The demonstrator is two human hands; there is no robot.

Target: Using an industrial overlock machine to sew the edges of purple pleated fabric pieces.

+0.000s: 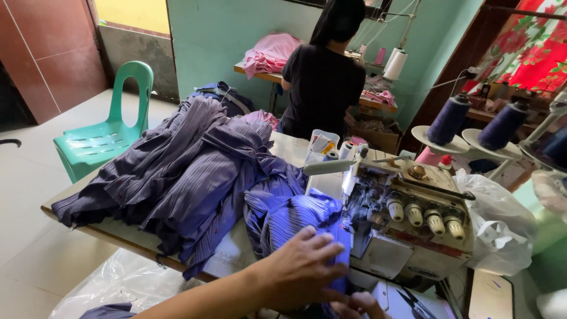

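left hand (304,269): flat, fingers spread on striped purple fabric (295,218) | right hand (357,305): mostly hidden, grip unclear | at overlock sewing machine (407,218)

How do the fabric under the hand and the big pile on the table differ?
The fabric at the machine lies flat under the left hand, lit bright blue-violet; the fabric pile is heaped, untouched and duller purple. The fed piece is small, the pile large. Both are striped purple cloth.
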